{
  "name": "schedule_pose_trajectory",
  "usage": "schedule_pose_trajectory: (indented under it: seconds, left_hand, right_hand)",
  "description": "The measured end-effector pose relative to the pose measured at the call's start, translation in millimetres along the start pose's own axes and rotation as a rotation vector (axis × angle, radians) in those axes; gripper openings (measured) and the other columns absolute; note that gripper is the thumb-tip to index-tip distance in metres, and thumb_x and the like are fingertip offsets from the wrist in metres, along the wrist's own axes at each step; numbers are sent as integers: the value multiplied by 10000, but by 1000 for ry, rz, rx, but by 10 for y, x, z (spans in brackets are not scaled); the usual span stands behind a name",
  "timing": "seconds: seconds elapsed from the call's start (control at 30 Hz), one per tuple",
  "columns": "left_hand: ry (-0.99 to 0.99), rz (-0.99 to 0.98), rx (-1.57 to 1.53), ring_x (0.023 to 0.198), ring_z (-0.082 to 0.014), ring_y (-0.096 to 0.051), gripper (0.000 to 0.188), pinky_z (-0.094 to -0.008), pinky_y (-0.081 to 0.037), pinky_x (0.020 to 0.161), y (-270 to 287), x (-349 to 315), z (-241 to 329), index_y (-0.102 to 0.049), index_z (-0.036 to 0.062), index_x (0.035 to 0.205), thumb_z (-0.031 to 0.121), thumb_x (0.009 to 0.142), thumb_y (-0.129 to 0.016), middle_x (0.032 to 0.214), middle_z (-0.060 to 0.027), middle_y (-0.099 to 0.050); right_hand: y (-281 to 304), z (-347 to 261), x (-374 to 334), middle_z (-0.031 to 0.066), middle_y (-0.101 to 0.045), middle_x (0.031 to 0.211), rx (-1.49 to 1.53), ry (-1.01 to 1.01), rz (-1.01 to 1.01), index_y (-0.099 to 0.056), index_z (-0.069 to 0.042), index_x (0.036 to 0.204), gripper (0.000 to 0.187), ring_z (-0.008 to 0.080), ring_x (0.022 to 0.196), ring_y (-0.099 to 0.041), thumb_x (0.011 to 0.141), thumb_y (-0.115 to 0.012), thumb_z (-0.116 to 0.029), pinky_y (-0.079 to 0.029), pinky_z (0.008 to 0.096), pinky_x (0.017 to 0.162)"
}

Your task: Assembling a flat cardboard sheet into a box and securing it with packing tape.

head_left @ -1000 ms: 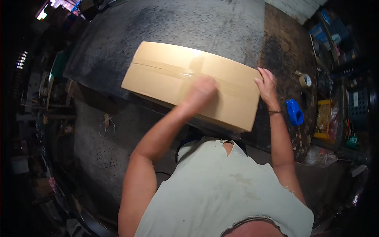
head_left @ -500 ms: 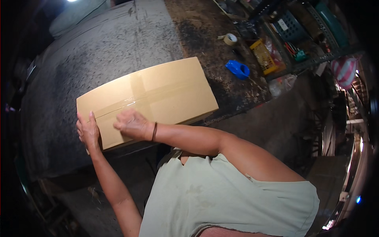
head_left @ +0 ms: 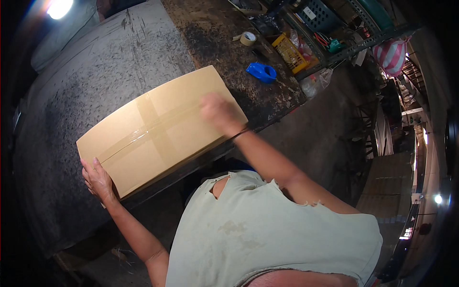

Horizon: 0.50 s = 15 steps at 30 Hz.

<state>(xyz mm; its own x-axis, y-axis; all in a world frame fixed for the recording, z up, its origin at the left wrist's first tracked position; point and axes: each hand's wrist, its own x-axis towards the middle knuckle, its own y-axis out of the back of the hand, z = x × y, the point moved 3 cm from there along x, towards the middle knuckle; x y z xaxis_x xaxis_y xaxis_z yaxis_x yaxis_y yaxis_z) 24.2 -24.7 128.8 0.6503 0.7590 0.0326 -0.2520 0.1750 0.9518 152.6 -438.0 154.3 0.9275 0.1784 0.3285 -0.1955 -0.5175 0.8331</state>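
A closed cardboard box (head_left: 186, 117) lies slanted on the dark worktable, with clear-brown tape (head_left: 155, 131) running along its top seam and another band across it. My left hand (head_left: 97, 181) holds the box's left end, with fingers along the end and top edge. Over the right part of the top, on the line of the seam tape, is my right hand (head_left: 219, 112). It is blurred by motion, its fingers curled in like a fist, and no tool shows in it. Whether it touches the box I cannot tell.
Beyond the box on the worktable (head_left: 134, 52) lie a blue tape dispenser (head_left: 261, 72) and a tape roll (head_left: 247, 38). A yellow crate (head_left: 289, 53) and a metal shelf (head_left: 356, 52) stand at the far right. The table's front edge runs close to the box's near side.
My right hand has swept from the left part of the box top to the right part. My left hand stays at the left end. The whole view has shifted and turned somewhat.
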Motion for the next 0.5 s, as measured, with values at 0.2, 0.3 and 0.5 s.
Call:
schedule_pose_trajectory:
  seconds: [0.2, 0.3, 0.5]
  left_hand:
    - [-30, 29, -220, 1069, -437, -573, 516, -495, -446, 905, -118, 135, -134, -442, 145, 1371, 444, 951, -451, 1145, -212, -625]
    - [-68, -50, -232, 1010, -434, -600, 401, -499, -468, 853, 0, 184, -240, -616, 93, 1123, 414, 958, -442, 1032, -224, -654]
    - [63, -170, -274, 1031, -438, -606, 607, -490, -479, 872, 162, 209, -14, -666, 22, 1068, 578, 883, -503, 1069, -265, -642]
  right_hand:
    - [-331, -1114, -289, 144, -568, 801, 78, 566, -269, -549, -66, 763, 40, 317, 805, -575, 741, -517, -76, -476, 437, 719]
    - [-18, 188, 164, 183, -580, 789, 314, 81, -198, -553, -14, 768, 134, 354, 754, -575, 796, -496, -132, -452, 442, 638]
    - [894, 2234, 360, 38, -633, 718, 251, -343, -123, -638, -40, 837, 317, 171, 594, -539, 926, -554, -333, -470, 360, 572]
